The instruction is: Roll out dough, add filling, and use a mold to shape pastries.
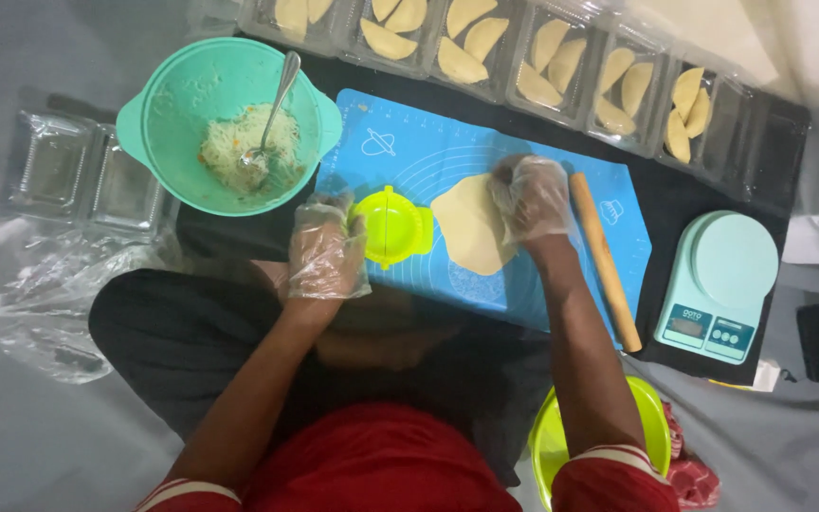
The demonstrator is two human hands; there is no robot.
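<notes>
My left hand point(326, 248), in a clear plastic glove, grips the left edge of a round yellow-green dumpling press point(392, 227) lying open on the blue baking mat point(428, 142). My right hand point(530, 198), also gloved, presses down on the upper right edge of a flat round sheet of pale dough point(466, 224) on the mat, just right of the press. A wooden rolling pin point(605, 260) lies slanted at the right of that hand.
A mint bowl point(163, 123) of noodle filling with a metal spoon point(275, 106) sits at the upper left. Clear trays of folded pastries point(471, 47) line the far edge. A mint kitchen scale point(720, 284) stands right. Empty plastic trays point(78, 175) lie left; a yellow-green bowl point(547, 441) sits near my knee.
</notes>
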